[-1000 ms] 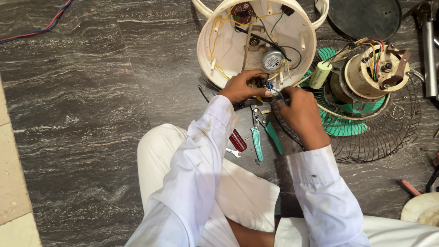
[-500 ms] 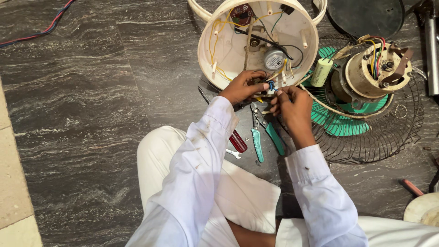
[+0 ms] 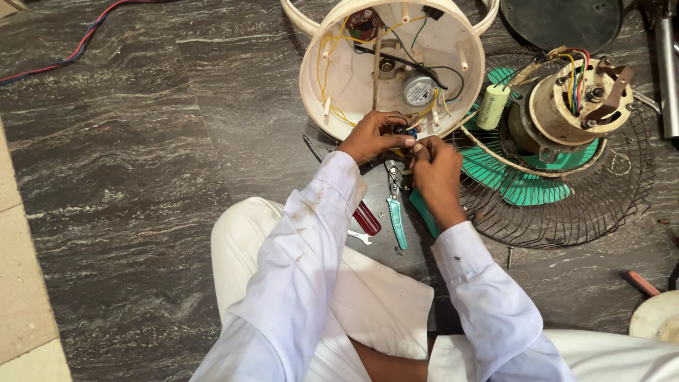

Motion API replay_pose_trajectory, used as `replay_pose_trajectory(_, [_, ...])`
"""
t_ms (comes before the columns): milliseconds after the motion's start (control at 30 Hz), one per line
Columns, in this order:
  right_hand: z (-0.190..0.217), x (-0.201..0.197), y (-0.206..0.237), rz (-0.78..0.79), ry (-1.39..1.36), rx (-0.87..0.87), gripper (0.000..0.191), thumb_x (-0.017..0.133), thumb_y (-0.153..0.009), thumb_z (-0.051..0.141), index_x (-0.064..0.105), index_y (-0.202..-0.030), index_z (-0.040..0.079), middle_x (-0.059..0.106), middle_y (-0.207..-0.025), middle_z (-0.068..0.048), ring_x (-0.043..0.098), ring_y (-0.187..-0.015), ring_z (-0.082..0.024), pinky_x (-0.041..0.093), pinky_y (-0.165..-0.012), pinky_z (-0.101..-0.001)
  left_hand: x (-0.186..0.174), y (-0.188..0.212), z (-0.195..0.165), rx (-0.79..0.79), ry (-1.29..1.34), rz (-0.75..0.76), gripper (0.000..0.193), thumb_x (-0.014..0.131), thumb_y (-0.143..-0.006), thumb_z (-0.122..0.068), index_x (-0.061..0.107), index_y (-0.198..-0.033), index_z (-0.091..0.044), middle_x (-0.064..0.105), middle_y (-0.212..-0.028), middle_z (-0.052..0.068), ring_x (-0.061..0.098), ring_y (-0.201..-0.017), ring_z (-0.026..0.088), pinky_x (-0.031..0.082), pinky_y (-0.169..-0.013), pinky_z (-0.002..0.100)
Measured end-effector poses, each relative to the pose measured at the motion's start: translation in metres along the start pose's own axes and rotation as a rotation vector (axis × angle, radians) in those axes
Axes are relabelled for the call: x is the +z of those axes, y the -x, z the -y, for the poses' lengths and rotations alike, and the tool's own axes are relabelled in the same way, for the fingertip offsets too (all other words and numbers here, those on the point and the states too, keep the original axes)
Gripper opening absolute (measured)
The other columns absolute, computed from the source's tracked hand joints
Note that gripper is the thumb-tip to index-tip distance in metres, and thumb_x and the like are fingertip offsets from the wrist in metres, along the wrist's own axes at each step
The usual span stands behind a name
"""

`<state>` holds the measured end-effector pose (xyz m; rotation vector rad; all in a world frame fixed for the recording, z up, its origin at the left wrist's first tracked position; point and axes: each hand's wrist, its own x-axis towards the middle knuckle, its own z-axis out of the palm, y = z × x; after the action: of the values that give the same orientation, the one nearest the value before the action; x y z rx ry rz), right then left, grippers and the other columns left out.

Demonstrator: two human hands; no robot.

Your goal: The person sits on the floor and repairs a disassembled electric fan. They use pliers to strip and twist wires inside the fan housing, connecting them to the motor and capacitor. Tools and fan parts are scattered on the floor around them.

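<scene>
Sitting cross-legged on dark veined stone flooring (image 3: 127,177), a person in white sleeves works at an upturned cream fan base (image 3: 332,85); all places below are told from that base.

Head view:
- Left hand (image 3: 371,136): at the base's near rim, fingers curled and pinched on a small dark and blue part (image 3: 408,131) with wires attached.
- Right hand (image 3: 435,166): just beside the left one, at the same near rim, fingertips pinched on the same small part from the other side. The part sits between the two hands, right at the rim's edge.
- Inside the base: yellow wires (image 3: 327,53), a black wire, a round silver component (image 3: 419,90), a small reddish-brown piece near the far wall.
- Teal-handled pliers (image 3: 396,212): on the floor below the base, under the hands.
- Red-handled screwdriver (image 3: 366,218): beside the pliers, partly under the left sleeve.
- Fan motor (image 3: 576,106) with coloured leads: right of the base, resting on green blades (image 3: 523,187) and a wire grille (image 3: 601,205).
- Pale cylinder capacitor (image 3: 492,106): between base and motor.
- Red and blue cable (image 3: 64,56): well apart, far left of the base.
</scene>
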<state>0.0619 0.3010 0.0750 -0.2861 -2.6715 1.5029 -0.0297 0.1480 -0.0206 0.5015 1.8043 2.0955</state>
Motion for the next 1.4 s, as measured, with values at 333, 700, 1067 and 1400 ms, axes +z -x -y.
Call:
replay_pose_trajectory(333, [-0.014, 0.009, -0.004, -0.071, 0.008, -0.086, 0.019, 0.061, -0.098, 0.007, 0.068, -0.085, -0.004, 0.065, -0.062, -0.007, 0.059, -0.053, -0.014, 0.045, -0.051, -0.0331, 0.005, -0.001, 0.000, -0.001, 0.187, 0.146, 0.039, 0.084, -0.086, -0.012, 0.070, -0.119, 0.003, 0.075, -0.106, 0.005, 0.070, -0.096, 0.011, 0.057, -0.088, 0.027])
replay_pose_trajectory(700, [-0.013, -0.013, -0.004, 0.200, 0.149, 0.016, 0.017, 0.064, -0.096, 0.013, 0.070, -0.095, -0.003, 0.074, -0.077, -0.015, 0.072, -0.067, -0.025, 0.056, -0.062, -0.0383, 0.007, 0.001, 0.006, -0.014, 0.051, 0.001, 0.043, 0.082, -0.086, -0.027, 0.073, -0.113, 0.005, 0.070, -0.101, 0.000, 0.065, -0.086, 0.007, 0.051, -0.069, 0.024])
replay_pose_trajectory(1067, [0.004, -0.015, -0.008, 0.115, 0.148, -0.007, 0.018, 0.059, -0.097, 0.009, 0.070, -0.092, -0.003, 0.073, -0.072, -0.014, 0.074, -0.064, -0.028, 0.057, -0.063, -0.0390, 0.007, 0.008, -0.005, -0.070, 0.039, -0.006, 0.038, 0.078, -0.090, -0.034, 0.075, -0.108, -0.001, 0.069, -0.087, -0.005, 0.060, -0.075, 0.004, 0.045, -0.058, 0.021])
replay_pose_trajectory(1400, [-0.021, 0.007, -0.015, -0.103, 0.172, -0.077, 0.017, 0.063, -0.094, 0.011, 0.072, -0.092, -0.004, 0.070, -0.082, -0.027, 0.071, -0.075, -0.042, 0.054, -0.071, -0.0484, 0.005, 0.004, 0.006, 0.011, 0.032, 0.038, 0.035, 0.085, -0.085, -0.023, 0.071, -0.108, 0.000, 0.071, -0.092, -0.001, 0.062, -0.080, 0.004, 0.052, -0.070, 0.022])
